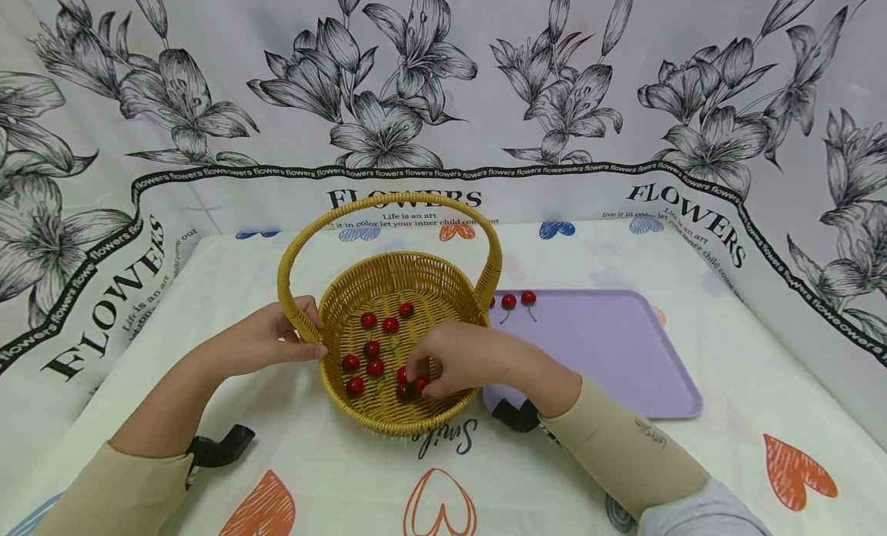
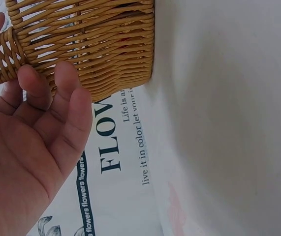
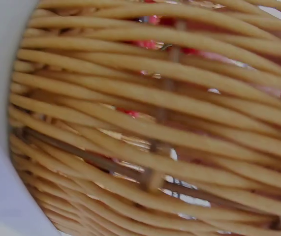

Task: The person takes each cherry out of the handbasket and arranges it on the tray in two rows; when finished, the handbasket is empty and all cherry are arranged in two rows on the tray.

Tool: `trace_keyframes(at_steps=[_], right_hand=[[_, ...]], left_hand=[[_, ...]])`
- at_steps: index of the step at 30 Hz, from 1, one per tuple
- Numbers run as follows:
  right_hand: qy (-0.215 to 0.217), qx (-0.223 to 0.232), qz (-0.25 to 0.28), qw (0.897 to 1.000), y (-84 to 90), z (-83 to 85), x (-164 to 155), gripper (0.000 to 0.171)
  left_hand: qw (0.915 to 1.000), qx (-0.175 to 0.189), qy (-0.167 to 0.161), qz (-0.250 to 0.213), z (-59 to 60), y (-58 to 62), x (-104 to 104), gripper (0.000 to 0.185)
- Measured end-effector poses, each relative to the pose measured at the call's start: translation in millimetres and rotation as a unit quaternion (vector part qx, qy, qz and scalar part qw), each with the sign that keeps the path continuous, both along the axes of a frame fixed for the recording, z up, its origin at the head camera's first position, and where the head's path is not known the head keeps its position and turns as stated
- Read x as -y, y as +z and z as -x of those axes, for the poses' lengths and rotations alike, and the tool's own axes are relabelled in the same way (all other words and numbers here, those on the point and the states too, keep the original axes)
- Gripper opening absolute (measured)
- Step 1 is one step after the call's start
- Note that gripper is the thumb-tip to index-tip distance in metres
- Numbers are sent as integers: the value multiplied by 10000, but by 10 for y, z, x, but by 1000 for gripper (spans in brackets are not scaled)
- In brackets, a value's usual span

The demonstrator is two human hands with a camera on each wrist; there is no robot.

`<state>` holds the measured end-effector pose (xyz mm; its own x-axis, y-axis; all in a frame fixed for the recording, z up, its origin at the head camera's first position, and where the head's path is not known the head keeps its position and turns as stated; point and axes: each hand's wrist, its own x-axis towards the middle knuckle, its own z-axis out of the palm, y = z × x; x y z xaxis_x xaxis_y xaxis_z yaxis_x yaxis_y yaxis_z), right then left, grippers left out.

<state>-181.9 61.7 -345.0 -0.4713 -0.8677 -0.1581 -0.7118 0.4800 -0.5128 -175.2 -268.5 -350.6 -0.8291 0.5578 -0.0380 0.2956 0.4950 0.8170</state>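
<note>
A yellow wicker basket [image 1: 409, 428] with a tall arched handle stands on the table, with several red cherries [image 1: 372, 349] scattered over its bottom. My left hand [image 1: 266, 337] holds the basket's left side near the foot of the handle. In the left wrist view, curled fingers [image 2: 64, 93] of that hand touch the outside of the weave. My right hand [image 1: 460, 359] reaches down inside the basket at the right. Its thumb and forefinger pinch a cherry [image 1: 420, 386], with other cherries close by. The right wrist view shows mostly the basket wall [image 3: 145, 108], hiding that hand's fingers.
Right of the basket lies a purple tray [image 1: 596, 343], partly behind the basket and my right arm. A few stemmed cherries [image 1: 529, 298] lie along its far left edge. A white cloth with hearts [image 1: 797, 470] covers the table, and a flower-printed curtain [image 1: 568, 97] hangs behind.
</note>
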Motion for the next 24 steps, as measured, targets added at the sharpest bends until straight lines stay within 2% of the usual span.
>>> trace_keyframes(at_steps=[4, 8, 11, 16, 19, 24], right_hand=[[-76, 15, 564, 9984, 87, 8, -62, 15], [-93, 136, 1318, 9911, 197, 24, -154, 16], [-42, 278, 1944, 9805, 287, 41, -244, 17], [54, 538, 2862, 9566, 425, 71, -424, 18], [-116, 515, 3130, 9483, 515, 88, -562, 22], [-711, 149, 3216, 9441, 640, 150, -833, 26]], left_hand=[[10000, -50, 3, 36, -1, 6, -5, 24], [10000, -34, -11, 52, -4, 13, -3, 24], [10000, -25, -13, 66, -5, 17, -3, 24], [9999, -72, 0, 84, -11, 15, -5, 25], [9999, -90, -2, 78, -14, 13, -6, 25], [9999, -105, -21, 56, -14, 12, -8, 25]])
